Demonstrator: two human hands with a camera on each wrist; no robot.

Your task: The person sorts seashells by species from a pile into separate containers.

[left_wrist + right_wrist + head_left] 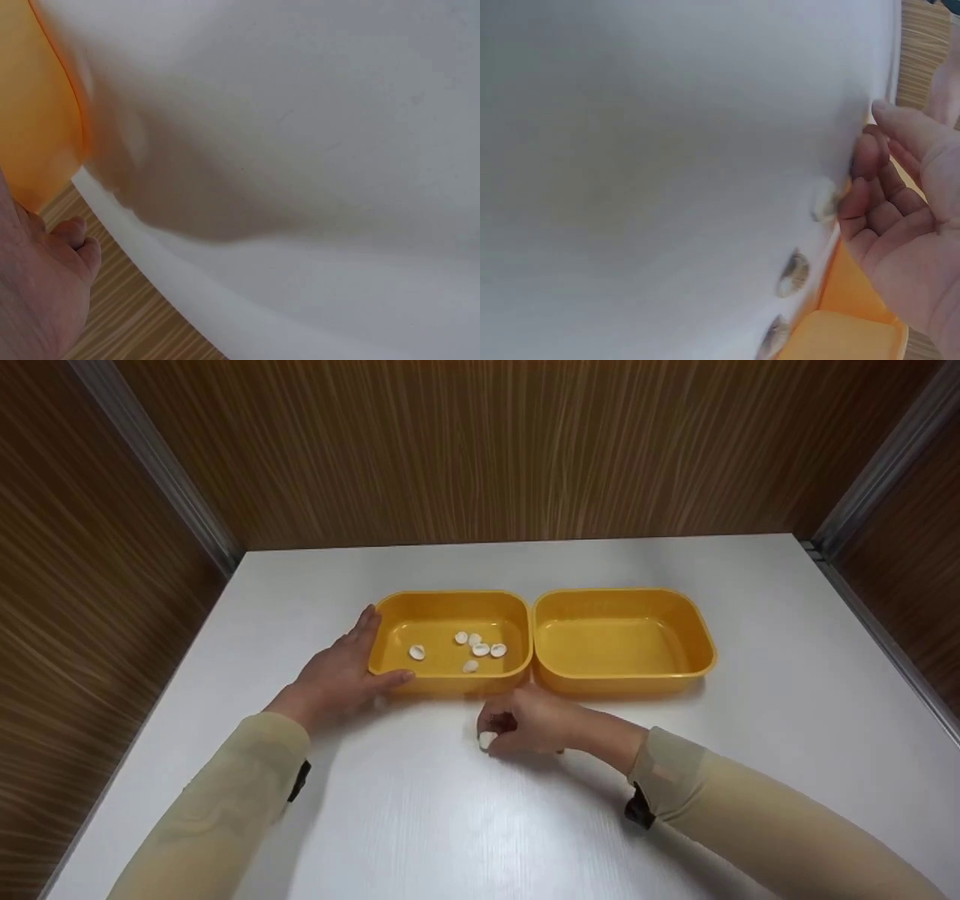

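My left hand [337,671] rests against the left end of a yellow tray [450,684], fingers extended along its outer side and thumb at the front rim. Several small white shells [481,649] lie inside this tray. In front of the trays, my right hand [532,720] pinches a white shell [487,740] between thumb and forefinger, low over the table. The right wrist view shows its curled fingers [885,217] beside a pale shell [825,201]. Two brown-and-white shells, one nearer [793,274] and one at the lower edge [774,337], lie on the table there.
A second yellow tray [622,684] without shells stands against the first on the right. Both are on a white table [420,825], with wood-grain panels [480,450] at the back and sides.
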